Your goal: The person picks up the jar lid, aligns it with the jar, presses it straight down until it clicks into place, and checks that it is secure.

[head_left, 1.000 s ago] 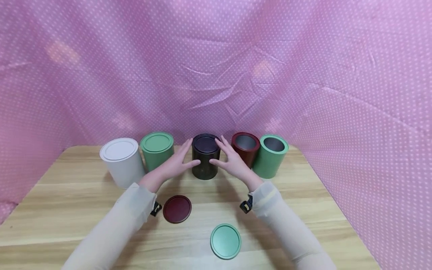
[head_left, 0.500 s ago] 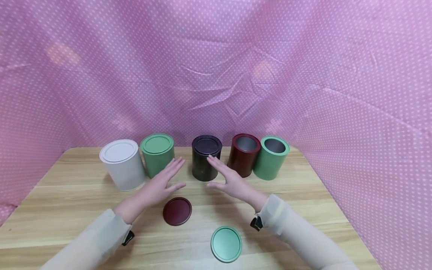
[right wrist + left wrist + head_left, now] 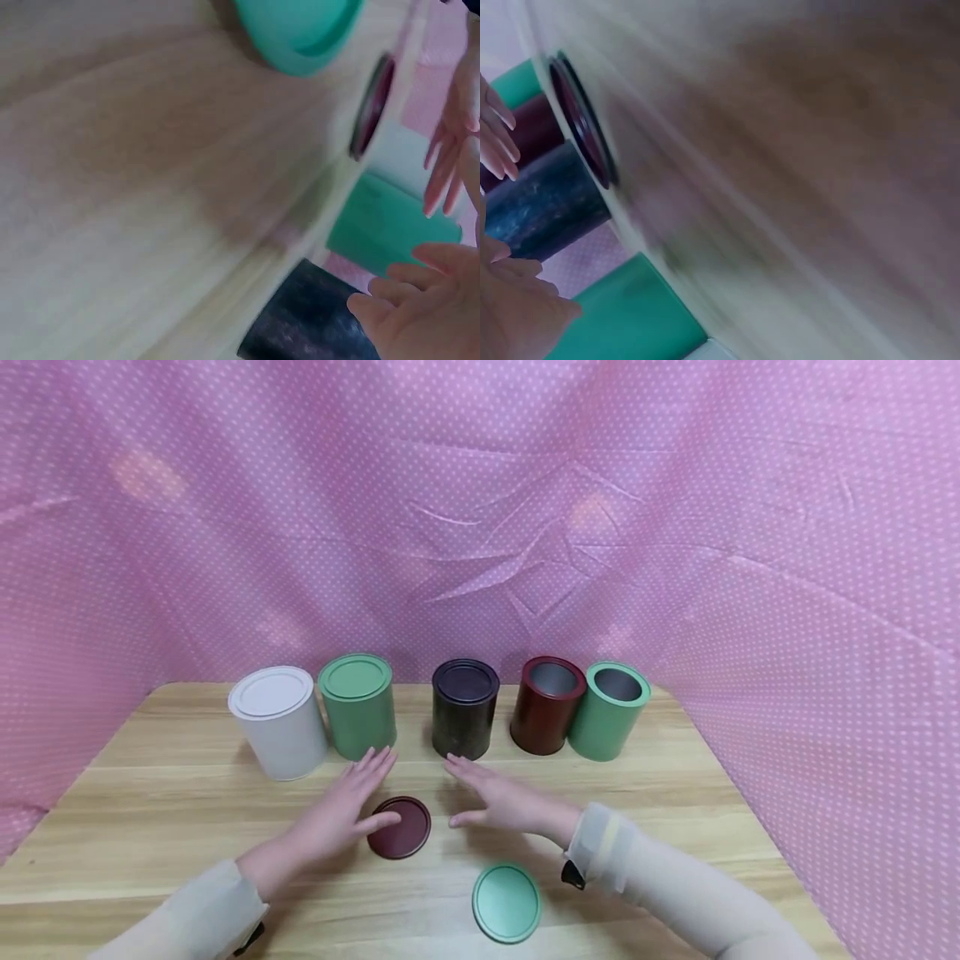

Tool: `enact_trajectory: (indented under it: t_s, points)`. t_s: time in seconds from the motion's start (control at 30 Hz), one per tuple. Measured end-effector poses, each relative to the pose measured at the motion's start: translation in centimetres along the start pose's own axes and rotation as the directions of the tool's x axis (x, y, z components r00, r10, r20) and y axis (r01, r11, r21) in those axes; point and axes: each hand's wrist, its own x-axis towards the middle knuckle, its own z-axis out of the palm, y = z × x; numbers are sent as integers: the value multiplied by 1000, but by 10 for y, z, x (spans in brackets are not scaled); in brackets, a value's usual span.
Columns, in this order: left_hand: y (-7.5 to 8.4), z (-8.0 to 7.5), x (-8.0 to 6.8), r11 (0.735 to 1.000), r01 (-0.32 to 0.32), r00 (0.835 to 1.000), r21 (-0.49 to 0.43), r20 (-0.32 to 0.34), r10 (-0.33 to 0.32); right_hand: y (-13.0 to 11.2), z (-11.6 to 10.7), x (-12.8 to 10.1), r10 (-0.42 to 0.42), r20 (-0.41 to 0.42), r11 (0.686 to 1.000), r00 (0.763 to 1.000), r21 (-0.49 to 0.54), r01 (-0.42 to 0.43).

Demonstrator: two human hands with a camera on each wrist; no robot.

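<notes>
My left hand [image 3: 337, 814] hovers over the table with its fingers straight, its thumb in front of the dark red lid [image 3: 408, 835]. To the right of that lid, my right hand [image 3: 504, 802] is held with extended fingers and holds nothing. Just beyond the hands stands a black can [image 3: 463, 718] with its black lid on. The red can [image 3: 546, 714] and a light green can [image 3: 606, 727] are lidless, showing grey insides. A green lid [image 3: 507, 903] lies nearest the front. In the right wrist view, fingers of both hands appear against the lidded green can [image 3: 386, 225].
At the back left stand a white can [image 3: 285, 739] and a green can [image 3: 358, 714], both lidded. Pink dotted cloth [image 3: 480, 527] hangs behind and at both sides of the wooden table [image 3: 135, 827].
Both hands have drawn back from the black can toward the front, the left one also moving left. The cans and lids keep their places; the head view has shifted slightly.
</notes>
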Motion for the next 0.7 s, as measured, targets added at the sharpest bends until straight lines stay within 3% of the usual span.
enact_trajectory:
  t_s: [0.13, 0.43, 0.7]
  points:
    - [-4, 4, -7, 1000, 11, 1000, 13, 6, -11, 0, 8, 6, -11, 70, 998, 998, -63, 15]
    - [-12, 9, -17, 999, 16, 999, 46, 30, -18, -1, 17, 18, -43, 116, 993, 992, -105, 55]
    - [-21, 11, -29, 996, 61, 994, 58, 86, -66, -2, 31, 35, -63, 181, 985, 981, -146, 90]
